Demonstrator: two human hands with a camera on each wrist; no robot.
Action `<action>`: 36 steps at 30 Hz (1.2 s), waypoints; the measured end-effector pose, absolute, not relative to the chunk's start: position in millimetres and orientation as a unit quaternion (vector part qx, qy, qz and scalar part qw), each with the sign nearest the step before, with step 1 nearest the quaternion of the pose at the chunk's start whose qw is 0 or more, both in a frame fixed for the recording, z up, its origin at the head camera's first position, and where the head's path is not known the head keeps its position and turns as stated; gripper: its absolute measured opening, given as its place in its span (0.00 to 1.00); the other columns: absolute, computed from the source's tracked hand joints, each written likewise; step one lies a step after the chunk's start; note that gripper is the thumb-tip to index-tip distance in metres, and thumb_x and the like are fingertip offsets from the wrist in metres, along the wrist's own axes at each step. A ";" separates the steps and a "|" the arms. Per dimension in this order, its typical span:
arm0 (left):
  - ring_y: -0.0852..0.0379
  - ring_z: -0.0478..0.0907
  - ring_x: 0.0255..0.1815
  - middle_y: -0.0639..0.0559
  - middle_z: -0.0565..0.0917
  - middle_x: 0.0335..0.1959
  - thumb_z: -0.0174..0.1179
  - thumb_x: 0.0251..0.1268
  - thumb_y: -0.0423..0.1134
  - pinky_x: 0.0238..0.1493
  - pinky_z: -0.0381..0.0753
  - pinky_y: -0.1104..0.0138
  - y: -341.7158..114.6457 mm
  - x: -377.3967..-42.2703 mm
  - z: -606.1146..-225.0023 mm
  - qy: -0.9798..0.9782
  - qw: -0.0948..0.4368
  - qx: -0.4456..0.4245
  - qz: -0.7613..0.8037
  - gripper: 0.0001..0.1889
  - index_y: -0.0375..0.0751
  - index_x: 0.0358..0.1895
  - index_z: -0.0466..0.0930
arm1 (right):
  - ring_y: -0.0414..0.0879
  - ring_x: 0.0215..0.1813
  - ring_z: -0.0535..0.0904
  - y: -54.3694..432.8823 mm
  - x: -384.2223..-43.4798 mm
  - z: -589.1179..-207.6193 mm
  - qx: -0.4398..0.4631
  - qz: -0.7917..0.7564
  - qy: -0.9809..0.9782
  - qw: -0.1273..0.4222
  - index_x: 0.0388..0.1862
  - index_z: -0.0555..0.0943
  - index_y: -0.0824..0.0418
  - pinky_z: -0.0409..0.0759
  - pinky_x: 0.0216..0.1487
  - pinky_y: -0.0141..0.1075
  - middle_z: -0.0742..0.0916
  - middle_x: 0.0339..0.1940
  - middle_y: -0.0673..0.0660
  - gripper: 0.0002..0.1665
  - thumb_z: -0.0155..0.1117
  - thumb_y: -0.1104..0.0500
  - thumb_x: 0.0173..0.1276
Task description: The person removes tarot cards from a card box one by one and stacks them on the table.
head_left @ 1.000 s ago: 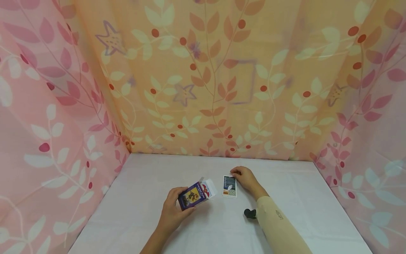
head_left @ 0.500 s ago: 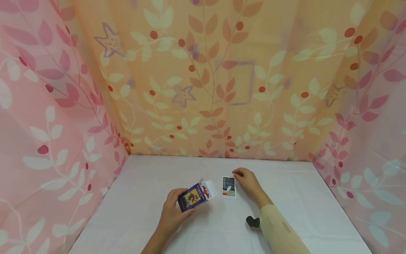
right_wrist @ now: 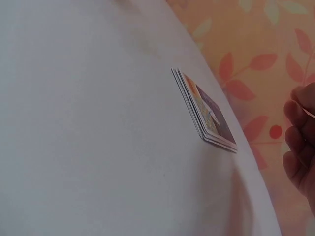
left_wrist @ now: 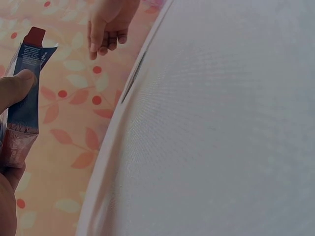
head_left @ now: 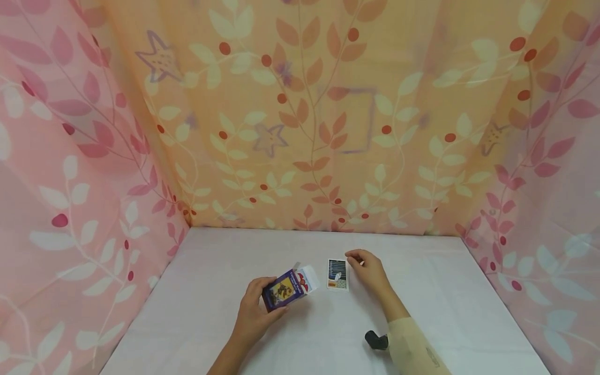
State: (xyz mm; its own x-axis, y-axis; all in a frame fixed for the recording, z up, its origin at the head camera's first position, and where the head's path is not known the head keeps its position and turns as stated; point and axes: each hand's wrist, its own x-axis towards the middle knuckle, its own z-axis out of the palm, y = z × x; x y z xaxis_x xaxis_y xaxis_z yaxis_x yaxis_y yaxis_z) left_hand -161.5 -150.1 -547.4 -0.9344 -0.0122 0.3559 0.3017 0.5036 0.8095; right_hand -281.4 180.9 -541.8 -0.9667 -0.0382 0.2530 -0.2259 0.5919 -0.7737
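My left hand [head_left: 255, 312] holds a purple card box [head_left: 283, 290] with a yellow picture on its front, fingers behind and thumb along the lower edge. Its end flap stands open toward the right. In the left wrist view the thumb lies on the box's dark blue side [left_wrist: 24, 105]. A small stack of picture cards [head_left: 337, 274] lies face up on the table to the right of the box; the right wrist view shows its layered edges. Just right of the stack, my right hand [head_left: 370, 268] hovers with loosely curled fingers, apart from the cards and with nothing seen in it.
The cards lie on a white-covered table [head_left: 300, 344]. Leaf-patterned curtains [head_left: 300, 130] close off the back and both sides. A black object [head_left: 376, 340] sits at the right sleeve's cuff.
My right hand has drawn slightly to the right, away from the upper corner of the card stack. The left hand and the box stay almost where they were.
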 end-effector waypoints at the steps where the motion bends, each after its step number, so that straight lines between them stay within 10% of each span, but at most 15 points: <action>1: 0.64 0.73 0.63 0.65 0.75 0.61 0.85 0.43 0.41 0.68 0.76 0.52 -150.1 -161.3 -547.3 -0.852 0.160 -0.085 -0.491 0.41 0.52 0.65 0.76 | 0.44 0.44 0.78 180.2 -278.8 -541.5 0.072 0.448 -0.885 0.107 0.48 0.87 0.56 0.76 0.46 0.36 0.88 0.40 0.51 0.07 0.67 0.59 0.73; 23: 0.63 0.74 0.62 0.65 0.75 0.61 0.85 0.42 0.44 0.67 0.77 0.52 -150.9 -160.5 -545.9 -0.854 0.174 -0.088 -0.482 0.42 0.54 0.66 0.75 | 0.43 0.43 0.76 155.7 -226.3 -509.3 0.126 0.531 -0.829 0.119 0.49 0.87 0.56 0.76 0.45 0.33 0.89 0.47 0.57 0.09 0.68 0.59 0.72; 36: 0.62 0.75 0.61 0.65 0.75 0.61 0.85 0.41 0.41 0.64 0.79 0.58 -152.2 -161.3 -549.3 -0.850 0.195 -0.108 -0.477 0.42 0.53 0.66 0.76 | 0.38 0.42 0.77 149.1 -214.2 -508.3 0.187 0.471 -0.840 0.195 0.46 0.88 0.53 0.81 0.41 0.40 0.87 0.38 0.44 0.08 0.71 0.60 0.70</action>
